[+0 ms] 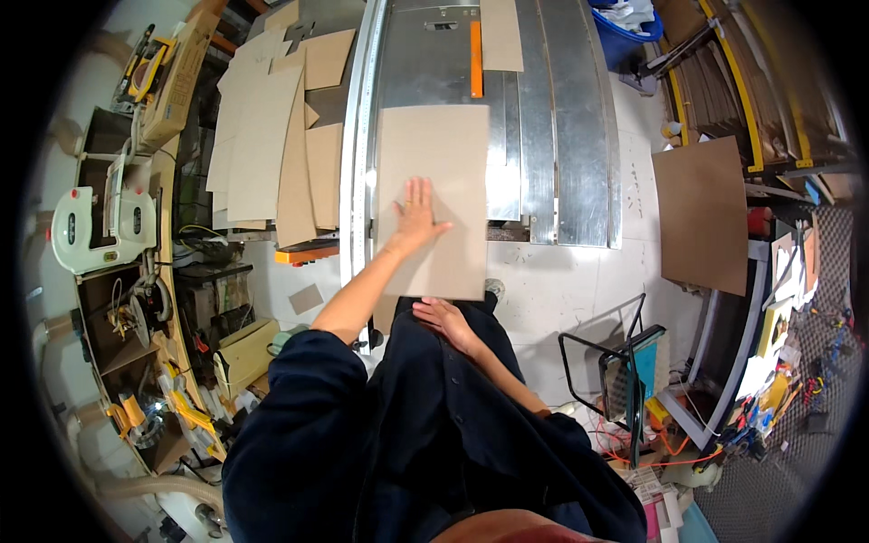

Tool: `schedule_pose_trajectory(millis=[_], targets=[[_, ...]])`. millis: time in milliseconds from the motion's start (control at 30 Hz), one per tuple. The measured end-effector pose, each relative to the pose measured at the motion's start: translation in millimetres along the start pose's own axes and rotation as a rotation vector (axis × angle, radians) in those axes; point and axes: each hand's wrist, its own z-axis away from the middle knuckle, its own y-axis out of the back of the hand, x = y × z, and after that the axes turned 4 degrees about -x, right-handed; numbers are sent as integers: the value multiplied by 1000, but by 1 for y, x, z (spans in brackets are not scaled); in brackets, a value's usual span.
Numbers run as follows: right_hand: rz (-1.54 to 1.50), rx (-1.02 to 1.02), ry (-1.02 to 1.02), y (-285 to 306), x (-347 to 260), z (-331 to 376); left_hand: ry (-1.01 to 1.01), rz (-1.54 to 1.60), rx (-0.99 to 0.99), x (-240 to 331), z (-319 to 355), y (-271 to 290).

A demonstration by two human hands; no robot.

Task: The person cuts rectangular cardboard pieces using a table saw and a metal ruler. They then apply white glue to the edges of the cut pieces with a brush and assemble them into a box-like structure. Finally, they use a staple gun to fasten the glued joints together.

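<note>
A flat brown rectangular board (434,145), like cardboard or thin fibreboard, lies on a metal machine table (579,154), its near end overhanging the front edge. My left hand (419,217) rests flat on the middle of the board, fingers spread. Close to the board's near edge is my right hand (444,319), fingers stretched out towards the left; whether they touch the edge I cannot tell. Along the board's left side runs a long pale metal rail (359,136). Beyond its far edge, an orange strip (476,60) stands beside another brown board (501,36).
Stacked brown offcuts (258,136) cover the table left of the rail. A large brown panel (701,213) leans at the right, near a black-framed folding chair (625,362). Shelves with a pale green machine (104,231) line the left. A blue bin (625,36) stands far right.
</note>
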Motion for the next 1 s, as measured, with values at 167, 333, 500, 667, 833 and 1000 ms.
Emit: schedule_pose_trajectory(millis=[167,333,500,667,833,1000], targets=[[546,68,175,3,-53,7,-20,25,-16,-27,-25,30],[957,761,896,47,-151,13,-33,-28,22,-33,-63,49],[1290,1191,1125,93,-249,20,-29,-64,34,-42,-118,75],[1445,1381,1015,106,-299,-5,-36,-123,42,-53,-201,117],[1433,1455,932,98,-311,-15,-87,-129,72,-67,-304,169],[1458,1428,860,87,-317,-10,-82,-196,39,-75,-406,232]])
